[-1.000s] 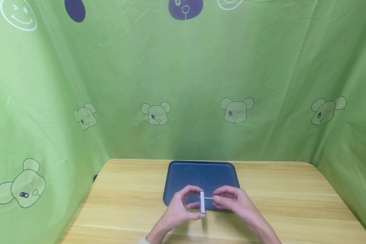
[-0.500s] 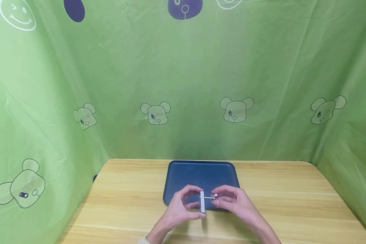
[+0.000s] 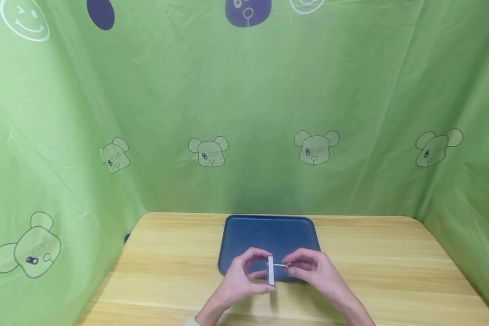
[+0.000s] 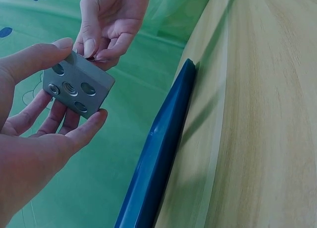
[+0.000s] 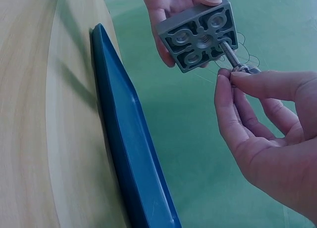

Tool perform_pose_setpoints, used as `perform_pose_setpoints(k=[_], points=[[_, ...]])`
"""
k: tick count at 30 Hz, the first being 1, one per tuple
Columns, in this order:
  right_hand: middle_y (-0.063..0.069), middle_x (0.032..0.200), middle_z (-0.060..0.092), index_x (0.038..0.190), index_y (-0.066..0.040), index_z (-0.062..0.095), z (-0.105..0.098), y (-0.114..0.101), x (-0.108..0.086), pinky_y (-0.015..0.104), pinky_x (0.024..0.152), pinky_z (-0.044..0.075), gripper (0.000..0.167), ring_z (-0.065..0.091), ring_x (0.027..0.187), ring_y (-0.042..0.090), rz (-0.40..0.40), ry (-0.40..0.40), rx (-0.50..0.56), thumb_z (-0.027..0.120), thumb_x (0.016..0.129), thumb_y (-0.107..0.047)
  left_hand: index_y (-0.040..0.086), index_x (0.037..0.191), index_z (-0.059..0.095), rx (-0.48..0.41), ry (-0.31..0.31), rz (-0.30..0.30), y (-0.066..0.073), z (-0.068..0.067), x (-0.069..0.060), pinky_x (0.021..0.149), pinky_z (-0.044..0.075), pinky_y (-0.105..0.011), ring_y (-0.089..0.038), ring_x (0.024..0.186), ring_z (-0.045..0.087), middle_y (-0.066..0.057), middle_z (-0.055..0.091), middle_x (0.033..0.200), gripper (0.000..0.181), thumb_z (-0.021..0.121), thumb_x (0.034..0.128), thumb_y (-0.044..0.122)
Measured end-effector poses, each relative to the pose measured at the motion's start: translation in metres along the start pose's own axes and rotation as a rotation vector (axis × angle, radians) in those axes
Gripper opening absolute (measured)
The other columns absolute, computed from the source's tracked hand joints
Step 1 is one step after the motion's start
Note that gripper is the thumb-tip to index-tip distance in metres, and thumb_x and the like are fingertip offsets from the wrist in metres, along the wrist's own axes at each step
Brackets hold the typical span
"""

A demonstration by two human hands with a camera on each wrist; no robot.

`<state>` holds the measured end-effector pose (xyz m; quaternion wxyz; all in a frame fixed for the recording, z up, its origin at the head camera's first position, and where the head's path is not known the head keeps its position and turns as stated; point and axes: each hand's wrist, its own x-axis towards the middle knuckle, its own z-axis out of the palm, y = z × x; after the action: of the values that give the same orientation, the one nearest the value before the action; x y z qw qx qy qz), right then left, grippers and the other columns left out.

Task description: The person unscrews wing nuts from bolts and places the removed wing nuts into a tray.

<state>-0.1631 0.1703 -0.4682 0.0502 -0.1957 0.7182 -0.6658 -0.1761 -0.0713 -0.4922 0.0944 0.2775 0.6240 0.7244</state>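
Observation:
My left hand (image 3: pixel 244 276) grips a square grey metal plate (image 4: pixel 77 84) by its edges, between thumb and fingers. The plate stands upright above the table, with several round holes on one face and ribbed recesses on the other. A threaded bolt (image 5: pixel 230 54) sticks out of a corner hole on the ribbed face. The bolt's head (image 4: pixel 54 89) sits in a hole on the other face. Toward the bolt's free end is a small metal nut (image 5: pixel 244 69), partly hidden by fingertips. My right hand (image 3: pixel 315 271) pinches that nut between thumb and forefinger.
A dark blue tray (image 3: pixel 269 231) lies on the light wooden table (image 3: pixel 375 253), beyond and partly beneath my hands. Green curtains (image 3: pixel 265 90) with printed bear heads enclose the table at the back and both sides.
The fingertips of my right hand have shifted slightly at the nut, which showed more openly half a second ago. My left hand and the plate hold still.

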Motion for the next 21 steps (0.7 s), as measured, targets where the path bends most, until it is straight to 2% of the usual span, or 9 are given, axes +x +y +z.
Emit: perform_pose_setpoints(k=[6,10,15,18,21], points=[[0.025,0.118,0.067,0.119,0.013,0.063,-0.005,0.0036,0.0005,0.042,0.095,0.062,0.026,0.071,0.107,0.025,-0.018,-0.023,0.053,0.066,0.095,0.002,-0.002,0.128,0.059,0.01,0.011,0.003,0.0003,-0.0006,0.0,0.105,0.057,-0.046,-0.034,0.127,0.055,-0.014,0.059,0.131,0.066,0.083,0.0676,-0.015],[0.026,0.12,0.066,0.122,0.016,0.058,-0.0068,0.0029,0.0008,0.05,0.097,0.058,0.029,0.07,0.107,0.025,0.015,-0.006,0.113,0.061,0.1,-0.002,-0.001,0.128,0.06,0.018,0.014,0.0,0.0005,-0.0015,0.0001,0.104,0.057,-0.046,-0.028,0.125,0.057,-0.014,0.059,0.131,0.066,0.084,0.0674,-0.015],[0.023,0.115,0.068,0.12,0.019,0.057,-0.0019,-0.0006,0.0017,0.046,0.093,0.062,0.035,0.072,0.103,0.03,0.119,0.02,0.127,0.059,0.105,-0.013,0.002,0.127,0.061,0.027,0.015,-0.004,0.0002,-0.0017,-0.0002,0.105,0.057,-0.046,-0.028,0.126,0.057,-0.012,0.058,0.132,0.067,0.083,0.067,-0.016],[0.026,0.113,0.068,0.118,0.018,0.058,0.0006,-0.0013,0.0022,0.041,0.089,0.065,0.037,0.073,0.098,0.029,0.166,0.029,0.113,0.057,0.106,-0.017,0.003,0.128,0.061,0.03,0.015,-0.004,0.0004,-0.0016,-0.0004,0.105,0.057,-0.045,-0.028,0.126,0.057,-0.012,0.058,0.132,0.067,0.083,0.0673,-0.015],[0.028,0.111,0.068,0.116,0.016,0.061,0.0023,-0.0002,0.0026,0.039,0.087,0.066,0.037,0.073,0.094,0.027,0.203,0.04,0.11,0.058,0.106,-0.02,0.002,0.128,0.06,0.028,0.008,-0.006,0.0009,-0.0012,-0.0005,0.106,0.056,-0.045,-0.028,0.126,0.056,-0.018,0.056,0.134,0.067,0.083,0.0678,-0.015]])
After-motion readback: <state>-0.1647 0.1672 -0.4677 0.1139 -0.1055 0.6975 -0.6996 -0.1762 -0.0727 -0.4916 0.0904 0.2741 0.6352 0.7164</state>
